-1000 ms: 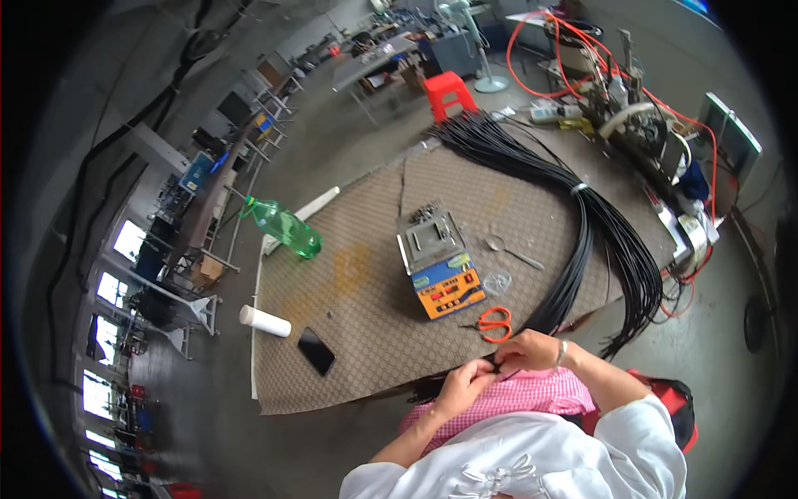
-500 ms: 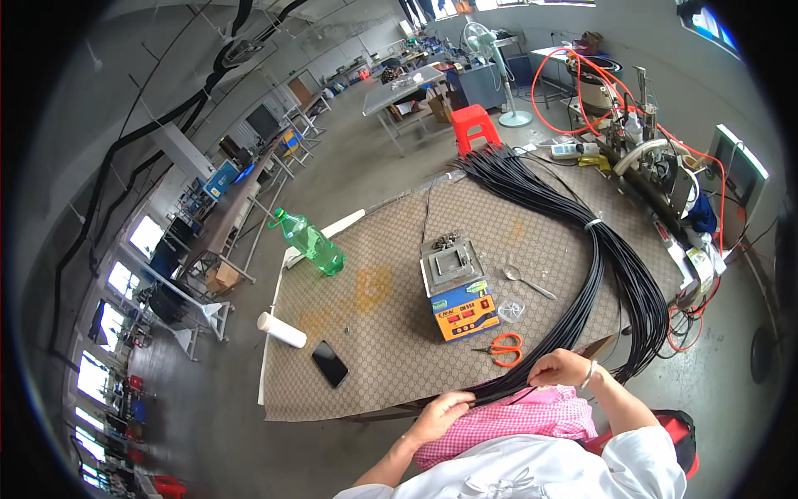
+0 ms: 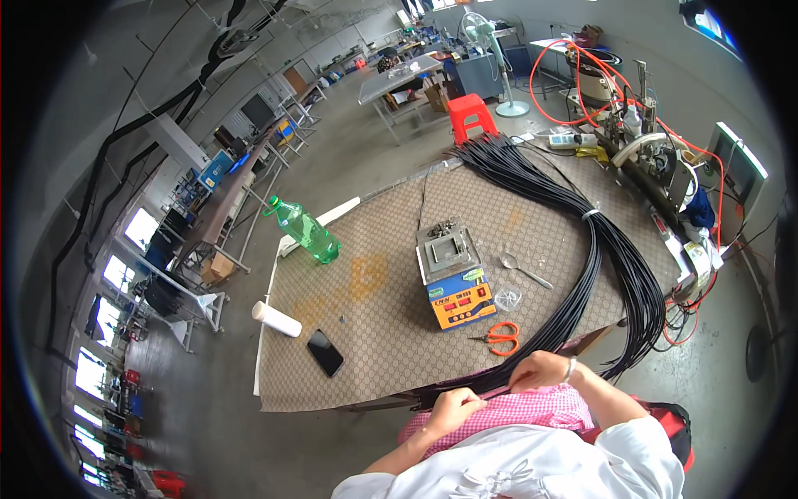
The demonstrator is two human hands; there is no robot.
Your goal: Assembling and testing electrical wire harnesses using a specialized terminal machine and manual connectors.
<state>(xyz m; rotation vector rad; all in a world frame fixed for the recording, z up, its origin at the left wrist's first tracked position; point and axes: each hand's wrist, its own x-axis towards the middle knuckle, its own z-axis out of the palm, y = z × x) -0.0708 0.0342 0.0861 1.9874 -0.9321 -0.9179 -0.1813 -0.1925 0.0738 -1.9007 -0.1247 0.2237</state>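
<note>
A thick bundle of black cables (image 3: pixel 573 308) runs over the right part of the table, bound by a white tie (image 3: pixel 590 214). Its near ends hang at the front edge, by my lap. There my left hand (image 3: pixel 455 411) is closed, its thumb and fingers pinched on a cable strand. Just to its right, my right hand (image 3: pixel 539 372) is closed too, fingers bent down onto the same dark strand; the fingertips are partly hidden. Orange-handled scissors (image 3: pixel 502 338) lie just beyond my hands, in front of a blue and yellow solder pot (image 3: pixel 460 301) with a metal top.
A spoon (image 3: pixel 524 270) and a small clear plastic bag (image 3: pixel 508 298) lie beside the pot. Further left are a phone (image 3: pixel 325 353), a white roll (image 3: pixel 277 319) and a green bottle (image 3: pixel 306 233). A machine with orange hoses (image 3: pixel 640 158) stands at the right; a red stool (image 3: pixel 471 118) is behind the table.
My hands have drawn closer together: the right moved left, the left slightly right and up. The whole view has shifted a little. Things on the table stay in place.
</note>
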